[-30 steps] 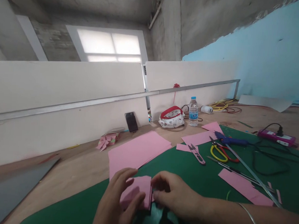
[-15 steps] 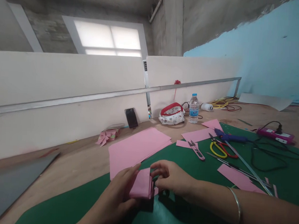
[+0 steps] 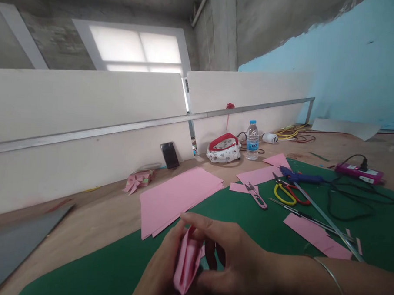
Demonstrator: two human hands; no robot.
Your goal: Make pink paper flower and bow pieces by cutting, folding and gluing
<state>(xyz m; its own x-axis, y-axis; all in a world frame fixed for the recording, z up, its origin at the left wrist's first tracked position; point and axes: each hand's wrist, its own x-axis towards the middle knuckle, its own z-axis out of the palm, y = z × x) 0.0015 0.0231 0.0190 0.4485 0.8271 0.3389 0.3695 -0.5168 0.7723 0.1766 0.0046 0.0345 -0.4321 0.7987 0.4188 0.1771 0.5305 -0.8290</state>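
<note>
Both my hands hold a folded pink paper piece low over the green cutting mat. My left hand grips it from the left side and underneath. My right hand closes over it from the right, thumb and fingers pinching its top edge. The piece stands on edge, with its folds facing me. A thin bangle sits on my right wrist.
A stack of pink sheets lies just beyond my hands. Further right lie thread snips, yellow and red scissors, a blue glue gun, a metal ruler, pink scraps and a power strip. A water bottle, pouch and phone stand by the white partition.
The pink piece has been turned from lying flat to standing on edge and lifted toward me. My right hand has closed over its top.
</note>
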